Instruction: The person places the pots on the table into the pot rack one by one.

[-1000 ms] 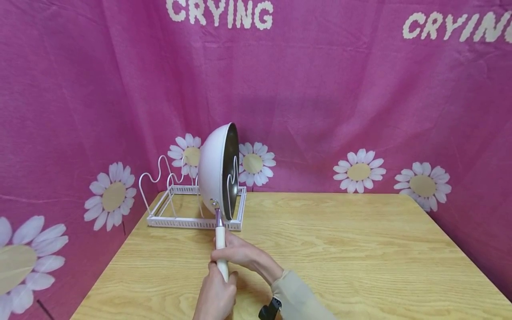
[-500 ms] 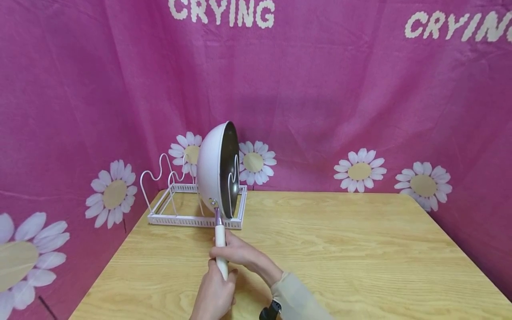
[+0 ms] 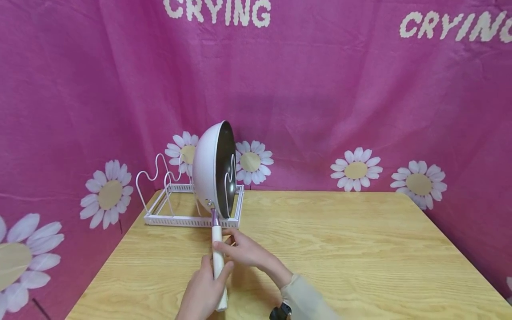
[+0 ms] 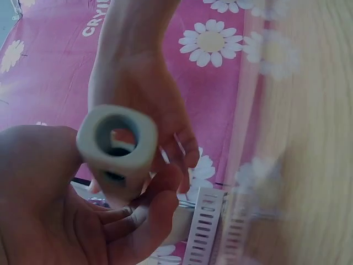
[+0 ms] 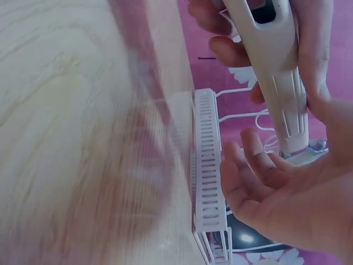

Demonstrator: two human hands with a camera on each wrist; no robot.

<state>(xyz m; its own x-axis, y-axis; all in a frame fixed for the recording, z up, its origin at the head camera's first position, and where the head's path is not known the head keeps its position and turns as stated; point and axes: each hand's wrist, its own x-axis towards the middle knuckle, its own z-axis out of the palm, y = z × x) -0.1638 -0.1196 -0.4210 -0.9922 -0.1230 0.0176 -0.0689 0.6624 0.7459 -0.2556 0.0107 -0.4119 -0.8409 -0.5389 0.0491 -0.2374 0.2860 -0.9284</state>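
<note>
A white wok (image 3: 206,162) with a dark inside stands on its edge in the right part of the white wire pan rack (image 3: 180,220). Its pale handle (image 3: 218,260) points toward me, and the hollow handle end (image 4: 117,135) shows in the left wrist view. My left hand (image 3: 204,286) lies loosely about the handle, thumb on the right and fingers on the left. My right hand (image 3: 246,249) is just right of the handle, its thumb near the grip. In the right wrist view, the right hand's fingers (image 5: 248,160) are spread and relaxed beside the handle.
The rack's wire dividers (image 3: 160,171) rise left of the wok. Rack and wok stand at the back left of the wooden table (image 3: 340,249). A pink cloth (image 3: 304,98) with daisies hangs behind and at both sides.
Both hands have loosened from the handle. The left hand has shifted down and left, the right hand slightly right, uncovering the handle's end. The wok stays in the rack.
</note>
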